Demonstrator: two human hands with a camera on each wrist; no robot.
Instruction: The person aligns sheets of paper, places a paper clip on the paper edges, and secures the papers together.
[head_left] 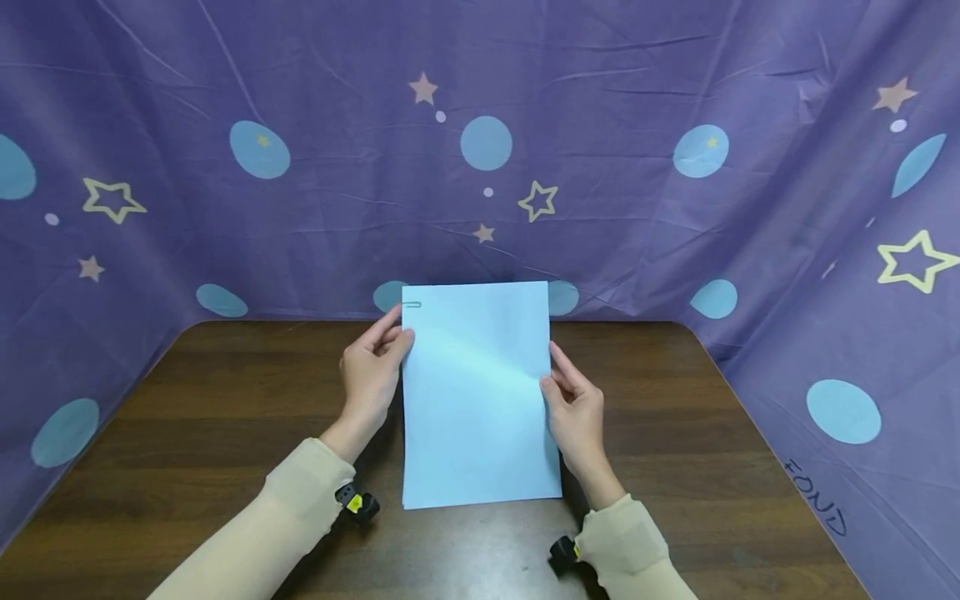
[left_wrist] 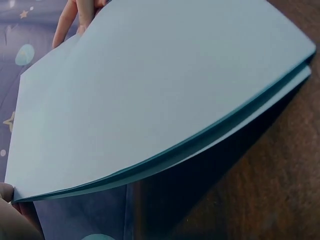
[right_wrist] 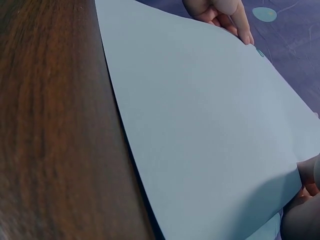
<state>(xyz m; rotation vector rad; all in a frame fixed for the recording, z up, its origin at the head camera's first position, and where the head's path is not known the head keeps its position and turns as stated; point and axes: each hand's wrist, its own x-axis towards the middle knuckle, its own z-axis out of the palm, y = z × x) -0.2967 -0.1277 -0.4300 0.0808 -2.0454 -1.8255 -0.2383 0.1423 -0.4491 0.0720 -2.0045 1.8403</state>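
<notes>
Both hands hold up a small stack of light blue paper sheets (head_left: 480,400) over the table. A paper clip (head_left: 412,304) sits on its upper left edge and also shows as a small loop (right_wrist: 260,52) in the right wrist view. My left hand (head_left: 372,371) pinches the left edge near the top, its index fingertip close beside the clip. Partway down the right edge, my right hand (head_left: 579,415) grips the paper between thumb and fingers. In the left wrist view the sheets (left_wrist: 150,90) bow and part slightly along one edge.
Beneath the paper is a brown wooden table (head_left: 247,433). A purple cloth (head_left: 360,167) with stars and dots hangs behind and at both sides. Each sleeve carries a small black camera, one at the left wrist (head_left: 363,506) and one at the right wrist (head_left: 562,552).
</notes>
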